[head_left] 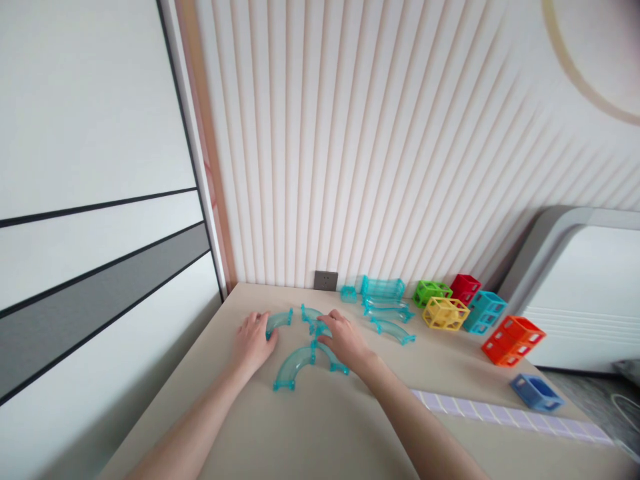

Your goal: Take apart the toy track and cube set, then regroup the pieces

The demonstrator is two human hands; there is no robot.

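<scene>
Several curved, see-through teal track pieces lie on the beige tabletop (240, 427). My left hand (253, 339) is closed round the left end of one curved piece (281, 320), its thumb and fingers on either side. My right hand (341, 335) rests over other teal pieces, thumb and fingers pinching one whose middle the hand hides. Nearer me, a larger curved piece (294, 365) touches another curved piece (330, 359) below my right hand. A further curve (311, 312) shows just left of my right fingertips.
Teal tracks (383, 288) lie by the ribbed wall. Right of them stand green (431, 292), yellow (446, 313), red (465, 288), blue (484, 312) and orange (513, 341) blocks. A blue frame (537, 392) and lilac strip (505, 415) lie at the right.
</scene>
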